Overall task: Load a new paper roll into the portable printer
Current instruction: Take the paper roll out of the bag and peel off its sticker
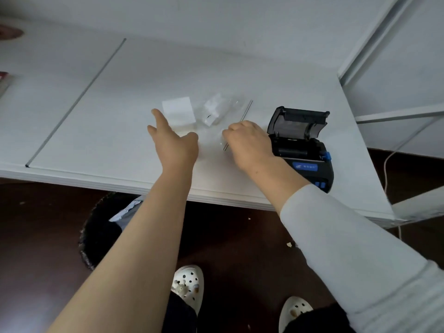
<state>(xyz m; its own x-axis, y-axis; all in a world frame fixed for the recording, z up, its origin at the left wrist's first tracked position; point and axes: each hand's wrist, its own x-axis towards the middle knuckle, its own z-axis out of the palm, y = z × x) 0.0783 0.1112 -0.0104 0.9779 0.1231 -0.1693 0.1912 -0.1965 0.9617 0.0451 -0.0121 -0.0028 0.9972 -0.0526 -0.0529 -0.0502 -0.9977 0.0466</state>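
Printer: black portable printer with blue buttons (pixel 303 150) sits at 3 o'clock on the white table (pixel 101 97), lid raised, paper bay exposed.
Paper roll: white paper roll (pixel 178 111) lies at 12 o'clock of the left hand.
Bag: clear crumpled plastic bag (pixel 217 114) lies between roll and printer.
Left hand (pixel 174 141): spread wide, fingertips touching the roll, gripping nothing.
Right hand (pixel 247 143): curled on the bag's edge, seemingly pinching it; fingertips hidden.

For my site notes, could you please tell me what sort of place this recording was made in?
Probably a plain workroom or small office, not a home kitchen or shop floor: a bare white table carries a portable printer with its lid open, pale metal shelving frames stand at the right, and the floor is dark.
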